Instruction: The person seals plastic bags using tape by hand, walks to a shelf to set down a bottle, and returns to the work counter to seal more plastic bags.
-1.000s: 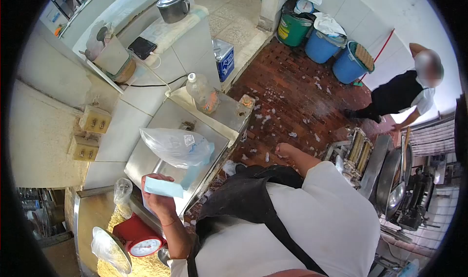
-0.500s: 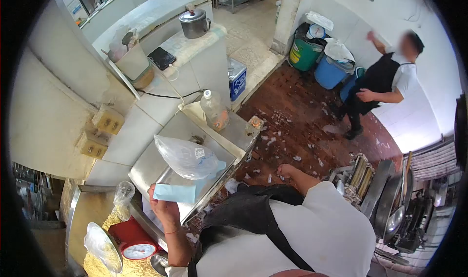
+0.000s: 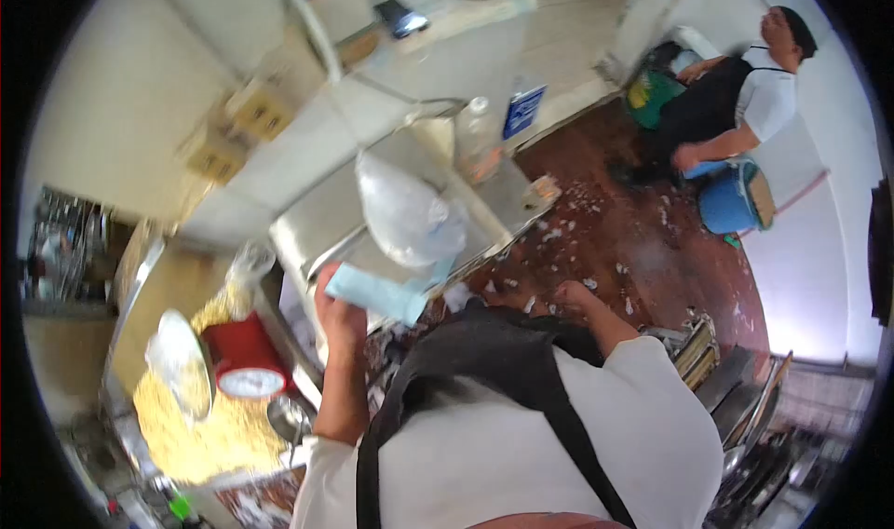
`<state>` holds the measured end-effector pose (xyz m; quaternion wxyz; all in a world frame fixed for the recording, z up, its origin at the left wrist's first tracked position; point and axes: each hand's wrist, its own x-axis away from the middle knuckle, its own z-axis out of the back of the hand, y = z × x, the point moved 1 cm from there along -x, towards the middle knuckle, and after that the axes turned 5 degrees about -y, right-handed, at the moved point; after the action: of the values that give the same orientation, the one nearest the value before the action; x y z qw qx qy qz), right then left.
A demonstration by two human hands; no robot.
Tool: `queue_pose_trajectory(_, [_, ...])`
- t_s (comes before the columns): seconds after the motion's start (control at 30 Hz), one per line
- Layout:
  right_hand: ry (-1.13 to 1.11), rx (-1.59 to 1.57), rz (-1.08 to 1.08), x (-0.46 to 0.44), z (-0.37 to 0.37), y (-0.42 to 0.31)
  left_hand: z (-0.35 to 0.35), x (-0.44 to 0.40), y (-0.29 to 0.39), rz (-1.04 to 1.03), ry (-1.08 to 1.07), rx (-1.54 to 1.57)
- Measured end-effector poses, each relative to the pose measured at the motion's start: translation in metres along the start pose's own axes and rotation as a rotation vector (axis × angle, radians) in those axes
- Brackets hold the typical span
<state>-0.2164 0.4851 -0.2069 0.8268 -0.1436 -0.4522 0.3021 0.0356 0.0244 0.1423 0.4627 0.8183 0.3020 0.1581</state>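
Observation:
My left hand (image 3: 341, 310) is closed on one end of a light-blue strip (image 3: 380, 293), paper or thin plastic; I cannot tell which. The strip's other end hangs to the right, in front of a clear plastic bag (image 3: 410, 214) with whitish contents. That bag rests on a metal counter (image 3: 317, 236). My right hand (image 3: 575, 296) is low beside the black apron (image 3: 466, 352), above the wet floor. Its fingers are small and blurred, and nothing shows in it.
On the left, yellow noodle-like strands (image 3: 177, 436) surround a red scale (image 3: 244, 354) with a pan. A clear bottle (image 3: 478, 138) stands on the counter. Across the foam-spotted floor (image 3: 596, 222), another person (image 3: 717, 110) is near a green bin (image 3: 654, 101) and a blue bin (image 3: 731, 203).
My view has swung, shifting the counter right and up in it. The other person has lowered a raised arm and is now by the bins. My left hand still grips the strip.

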Motion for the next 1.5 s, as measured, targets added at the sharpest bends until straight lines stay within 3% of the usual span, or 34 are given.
queue_pose_trajectory(0.1, [0.005, 0.503, 0.195, -0.048, -0.041, 0.078, -0.015, 0.001, 0.006, 0.043, -0.021, -0.01])
queue_pose_trajectory(0.13, [0.127, 0.102, -0.152, -0.007, -0.01, 0.011, -0.017, 0.001, 0.006, 0.052, -0.013, -0.011])
queue_pose_trajectory(0.23, [0.019, -0.093, -0.315, -0.003, 0.0, -0.008, -0.022, 0.004, 0.008, 0.054, -0.023, 0.009])
queue_pose_trajectory(0.33, [0.034, 0.042, -0.162, 0.0, 0.005, -0.014, -0.019, 0.005, 0.007, 0.044, -0.031, 0.016])
queue_pose_trajectory(0.53, [0.102, 0.089, -0.219, 0.01, 0.015, -0.032, -0.019, 0.005, 0.003, 0.087, 0.015, -0.066])
queue_pose_trajectory(0.7, [0.107, 0.273, 0.149, 0.018, 0.02, -0.035, -0.022, 0.002, 0.004, 0.108, -0.043, -0.102])
queue_pose_trajectory(0.8, [-0.017, -0.479, -0.025, 0.008, 0.009, -0.015, -0.014, 0.003, -0.006, 0.094, -0.011, -0.15])
queue_pose_trajectory(0.83, [-0.027, -0.557, -0.053, 0.004, 0.005, -0.01, -0.016, 0.001, -0.003, 0.082, -0.034, -0.151])
queue_pose_trajectory(0.87, [0.016, -0.143, -0.012, -0.016, -0.007, 0.025, -0.02, 0.0, 0.001, 0.091, -0.044, -0.129])
queue_pose_trajectory(0.97, [0.092, 0.535, 0.425, -0.008, 0.005, 0.011, -0.027, 0.0, 0.005, 0.11, -0.052, -0.096])
queue_pose_trajectory(1.07, [-0.007, 0.336, -0.005, -0.008, 0.003, 0.004, -0.028, 0.001, 0.004, 0.114, -0.032, -0.12])
queue_pose_trajectory(1.17, [-0.003, 0.236, -0.09, -0.006, 0.008, -0.005, -0.016, 0.0, -0.007, 0.081, 0.001, -0.12])
queue_pose_trajectory(1.27, [0.054, 0.236, -0.028, -0.005, 0.009, -0.006, -0.01, 0.0, -0.011, 0.079, -0.01, -0.116])
queue_pose_trajectory(1.37, [0.076, 0.134, -0.181, 0.001, 0.015, -0.023, -0.013, -0.001, -0.012, 0.078, 0.01, -0.09])
queue_pose_trajectory(1.5, [0.082, 0.119, -0.123, 0.003, 0.017, -0.028, -0.012, 0.0, -0.011, 0.098, -0.017, -0.1])
